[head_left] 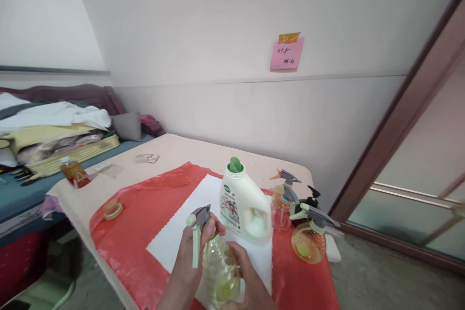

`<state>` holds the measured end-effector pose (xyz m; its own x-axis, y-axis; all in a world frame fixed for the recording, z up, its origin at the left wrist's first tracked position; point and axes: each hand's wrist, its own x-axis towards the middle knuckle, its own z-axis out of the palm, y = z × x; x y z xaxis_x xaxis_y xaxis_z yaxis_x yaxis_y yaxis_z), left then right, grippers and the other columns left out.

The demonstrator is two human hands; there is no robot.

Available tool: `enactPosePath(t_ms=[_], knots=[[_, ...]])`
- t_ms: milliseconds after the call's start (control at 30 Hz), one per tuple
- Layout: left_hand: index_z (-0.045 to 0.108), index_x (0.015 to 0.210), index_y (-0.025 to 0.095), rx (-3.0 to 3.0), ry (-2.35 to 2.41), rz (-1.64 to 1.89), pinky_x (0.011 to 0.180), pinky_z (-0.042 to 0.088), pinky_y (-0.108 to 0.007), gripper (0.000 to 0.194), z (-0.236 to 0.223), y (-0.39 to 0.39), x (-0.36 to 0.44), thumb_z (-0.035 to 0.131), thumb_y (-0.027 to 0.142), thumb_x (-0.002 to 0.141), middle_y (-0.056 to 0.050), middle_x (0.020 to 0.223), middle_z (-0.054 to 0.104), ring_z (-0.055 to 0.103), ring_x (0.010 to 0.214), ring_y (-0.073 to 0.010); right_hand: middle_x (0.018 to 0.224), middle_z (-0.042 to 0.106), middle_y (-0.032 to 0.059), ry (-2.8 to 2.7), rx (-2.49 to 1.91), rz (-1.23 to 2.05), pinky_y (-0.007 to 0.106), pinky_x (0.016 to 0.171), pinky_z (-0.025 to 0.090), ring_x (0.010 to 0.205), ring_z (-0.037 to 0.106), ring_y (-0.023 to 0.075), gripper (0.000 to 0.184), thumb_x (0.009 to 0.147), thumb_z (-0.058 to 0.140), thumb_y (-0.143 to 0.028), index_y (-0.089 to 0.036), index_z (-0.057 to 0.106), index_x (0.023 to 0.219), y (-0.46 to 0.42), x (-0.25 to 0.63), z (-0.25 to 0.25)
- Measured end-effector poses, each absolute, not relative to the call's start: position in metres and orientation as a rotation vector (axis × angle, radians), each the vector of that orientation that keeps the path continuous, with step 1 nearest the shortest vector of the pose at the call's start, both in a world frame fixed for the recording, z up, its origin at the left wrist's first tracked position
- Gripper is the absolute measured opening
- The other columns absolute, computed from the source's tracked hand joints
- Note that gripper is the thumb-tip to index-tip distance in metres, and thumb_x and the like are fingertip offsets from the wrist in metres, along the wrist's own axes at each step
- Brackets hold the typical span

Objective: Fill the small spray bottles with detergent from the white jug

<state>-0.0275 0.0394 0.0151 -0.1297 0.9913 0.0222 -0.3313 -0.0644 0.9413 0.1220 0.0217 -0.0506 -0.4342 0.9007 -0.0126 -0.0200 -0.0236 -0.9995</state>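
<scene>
My left hand (191, 249) is closed around the neck and grey-and-pale-green trigger head of a clear yellowish spray bottle (220, 264). My right hand (250, 271) grips the ribbed body of the same bottle from the right side. A little yellow-green shows near its bottom. Just behind stands a large white detergent jug (232, 198), upright, its green pouring spout (235, 164) uncovered. The jug rests on a white sheet (181, 232) laid over red plastic (134, 242). Fingers partly hide the bottle's neck, so the joint with the trigger head cannot be made out.
Right of the jug stand more spray bottles, a yellowish one (308, 242) and a pinkish one (281, 213), plus a black pump bottle (313, 196). A round cap (113, 209) lies left on the red plastic. An amber bottle (75, 173) stands at the table's (203, 150) left edge.
</scene>
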Motion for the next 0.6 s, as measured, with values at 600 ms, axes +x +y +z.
enactPosePath(t_ms=[600], knots=[[0.068, 0.085, 0.019, 0.515, 0.75, 1.65, 0.079, 0.053, -0.035, 0.023, 0.024, 0.053, -0.038, 0.077, 0.037, 0.076, -0.002, 0.083, 0.066, 0.064, 0.077, -0.0165, 0.099, 0.059, 0.0036, -1.693, -1.071, 1.179, 0.033, 0.08, 0.047, 0.091, 0.056, 0.022, 0.052, 0.063, 0.072, -0.031, -0.025, 0.059, 0.113, 0.011, 0.107, -0.072]])
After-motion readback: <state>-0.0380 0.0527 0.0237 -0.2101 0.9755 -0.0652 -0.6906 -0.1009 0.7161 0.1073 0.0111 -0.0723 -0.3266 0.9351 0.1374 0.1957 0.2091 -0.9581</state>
